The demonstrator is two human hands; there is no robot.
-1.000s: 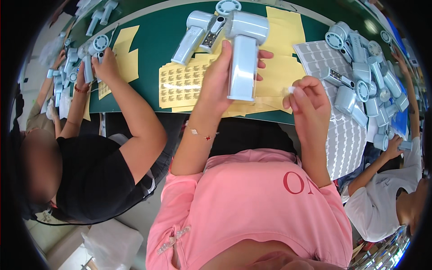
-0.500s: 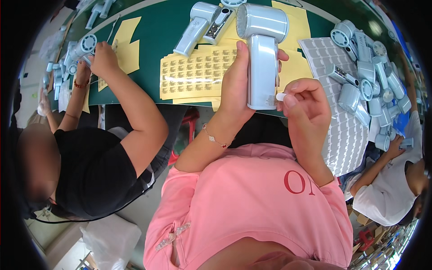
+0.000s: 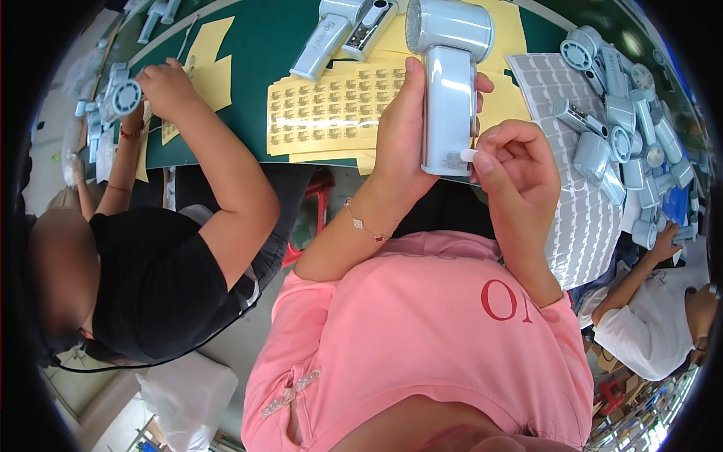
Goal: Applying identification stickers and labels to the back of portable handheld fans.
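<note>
A light blue handheld fan (image 3: 449,105) stands upright in my left hand (image 3: 403,124), its round head at the top and its handle end down. My left fingers wrap around the handle from behind, the thumb along its left side. Between my right thumb and index finger, my right hand (image 3: 520,166) pinches a small white sticker (image 3: 468,155). The sticker is at the handle's lower right edge, beside a patch of fine dark print; whether it touches the handle I cannot tell. Behind the fan lie yellow sticker sheets (image 3: 331,113) with rows of dark labels.
Two more fans (image 3: 327,41) lie on the green table (image 3: 252,68) beyond the sheets. A grey-and-white sticker sheet (image 3: 584,226) hangs over the edge at right, next to a heap of light blue fans (image 3: 621,113). Co-workers sit at left (image 3: 162,286) and right (image 3: 648,324).
The fan and my left hand have shifted slightly right and up. My right hand has stayed by the handle's lower edge, still pinching the sticker. The co-worker at left has moved their hands and fan.
</note>
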